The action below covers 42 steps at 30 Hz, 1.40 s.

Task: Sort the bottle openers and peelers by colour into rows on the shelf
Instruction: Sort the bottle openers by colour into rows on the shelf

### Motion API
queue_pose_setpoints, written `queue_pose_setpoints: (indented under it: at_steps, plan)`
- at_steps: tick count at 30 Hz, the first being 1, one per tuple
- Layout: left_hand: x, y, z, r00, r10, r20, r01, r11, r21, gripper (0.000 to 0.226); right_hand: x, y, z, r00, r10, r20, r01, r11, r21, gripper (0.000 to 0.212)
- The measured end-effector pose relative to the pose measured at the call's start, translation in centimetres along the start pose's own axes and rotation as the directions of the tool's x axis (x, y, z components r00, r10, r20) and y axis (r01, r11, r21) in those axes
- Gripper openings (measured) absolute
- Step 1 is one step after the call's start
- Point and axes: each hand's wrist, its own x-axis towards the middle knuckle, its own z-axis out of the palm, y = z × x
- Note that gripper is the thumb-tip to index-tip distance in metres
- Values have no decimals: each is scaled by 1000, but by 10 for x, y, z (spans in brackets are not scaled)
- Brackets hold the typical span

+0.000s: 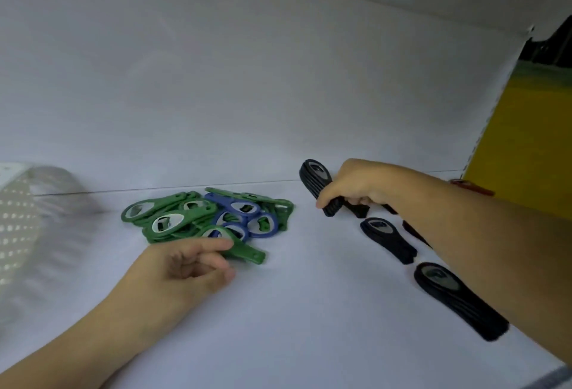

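Note:
A mixed heap of green bottle openers [164, 218] and blue bottle openers [241, 212] lies on the white shelf [294, 311], left of centre. My left hand [182, 268] pinches one green opener [247, 254] at the heap's near edge. My right hand [356, 184] grips a stack of black openers [315, 181] by their handles, their heads pointing to the back wall. More black opener stacks lie nearer me on the right, one [387, 238] in the middle and one [458, 299] closest. A dark red opener [416, 233] shows partly under my right forearm.
The shelf's white back wall [247, 79] rises just behind the objects. A translucent perforated bag or cover [28, 227] sits at the far left. A reddish item [470, 185] lies at the back right. Beyond the shelf's right end is a yellow surface [526, 141].

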Motion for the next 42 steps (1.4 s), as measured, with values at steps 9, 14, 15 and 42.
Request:
queue_pose_setpoints:
  at_steps: [9,14,15,42]
  plan:
    - [3,2,-1,999,-37,-16,38,996,81,26,57,-2,8,971,206,121,-170,951,-258,33]
    - [3,4,-2,998,-60,-22,62,991,116,25,63,-1,9,953,253,165,-200,938,-284,31]
    - [2,4,-1,998,-62,-23,65,991,114,25,64,0,9,952,256,166,-199,934,-296,32]
    - [0,2,-15,896,130,-425,-11,962,271,30,-6,-10,111,818,-342,-462,486,842,236,12]
